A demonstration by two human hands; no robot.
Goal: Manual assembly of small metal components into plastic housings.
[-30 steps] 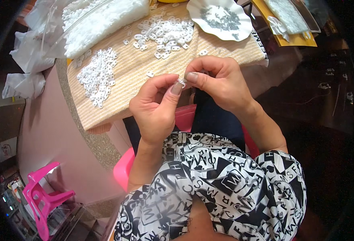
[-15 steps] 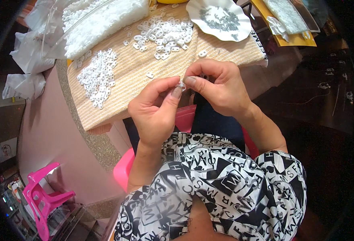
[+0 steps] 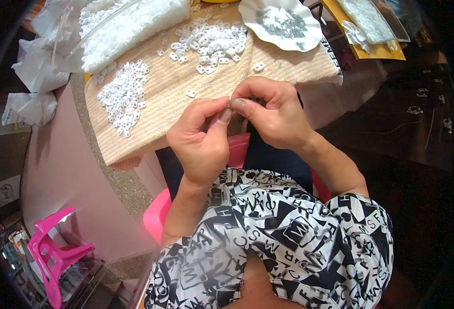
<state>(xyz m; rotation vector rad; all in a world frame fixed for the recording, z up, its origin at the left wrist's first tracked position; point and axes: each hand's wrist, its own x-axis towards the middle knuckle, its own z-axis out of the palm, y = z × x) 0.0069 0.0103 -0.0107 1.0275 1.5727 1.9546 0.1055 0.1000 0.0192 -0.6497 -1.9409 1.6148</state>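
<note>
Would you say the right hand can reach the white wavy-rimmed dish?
Probably yes: nothing tall seems to stand on the beige striped cloth between the right hand and the white wavy-rimmed dish.

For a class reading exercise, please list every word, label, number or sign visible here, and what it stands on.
I won't copy wording out; here is where it stands:
Black-and-white top: large printed letters, many legible.
White strip, upper right: bold black letters.
White sheet, far left: marks too blurred to read.
Small white pieces: no lettering discernible.
</note>
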